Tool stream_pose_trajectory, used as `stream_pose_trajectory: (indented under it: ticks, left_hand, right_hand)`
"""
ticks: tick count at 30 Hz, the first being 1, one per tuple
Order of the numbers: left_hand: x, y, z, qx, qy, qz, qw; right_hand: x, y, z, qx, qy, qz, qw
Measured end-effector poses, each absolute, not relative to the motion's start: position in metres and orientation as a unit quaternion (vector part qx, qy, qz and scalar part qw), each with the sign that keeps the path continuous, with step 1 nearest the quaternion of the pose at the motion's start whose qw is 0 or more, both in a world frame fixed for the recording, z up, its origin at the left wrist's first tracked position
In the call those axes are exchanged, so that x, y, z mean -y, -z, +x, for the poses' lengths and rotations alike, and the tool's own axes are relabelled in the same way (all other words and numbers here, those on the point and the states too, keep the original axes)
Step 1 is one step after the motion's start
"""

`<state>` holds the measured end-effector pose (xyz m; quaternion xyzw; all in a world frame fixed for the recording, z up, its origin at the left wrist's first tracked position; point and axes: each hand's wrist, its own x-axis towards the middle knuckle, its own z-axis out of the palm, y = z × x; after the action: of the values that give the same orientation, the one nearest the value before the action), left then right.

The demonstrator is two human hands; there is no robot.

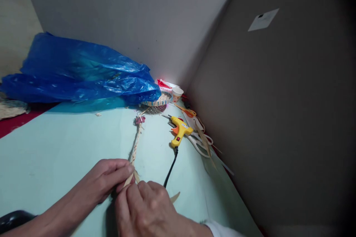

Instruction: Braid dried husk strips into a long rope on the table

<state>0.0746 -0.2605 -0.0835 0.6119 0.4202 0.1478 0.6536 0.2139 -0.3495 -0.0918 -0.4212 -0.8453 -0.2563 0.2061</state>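
A thin braided strip of pale straw (135, 144) lies on the light blue table (55, 144), running away from me to a small pink binder clip (139, 119) at its far end. My left hand (107, 177) pinches the near end of the braid, fingers pressed together on the loose strands. Right beside it, my right hand (144, 207) is closed on other loose strands; one flat strand tip (175, 197) sticks out past it to the right.
A yellow glue gun (180, 130) with a black cord (171, 168) lies right of the braid. Scissors (187, 111), loose straw strips (204, 142), a woven basket (158, 103) and a paper cup (177, 93) sit by the wall. A blue plastic bag (80, 72) fills the far left.
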Motion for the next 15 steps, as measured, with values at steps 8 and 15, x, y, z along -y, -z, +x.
stream_pose_trajectory:
  ticks: [8, 15]
  left_hand:
    - [0.262, 0.069, 0.071, -0.394, -0.147, 0.580, 0.697]
    - [0.260, 0.075, 0.068, -0.351, -0.147, 0.672, 0.635]
  right_hand:
    - [0.333, 0.046, 0.243, 0.670, -0.253, -0.600, 0.358]
    - [0.317, 0.058, 0.243, 0.594, -0.499, -0.541, 0.324]
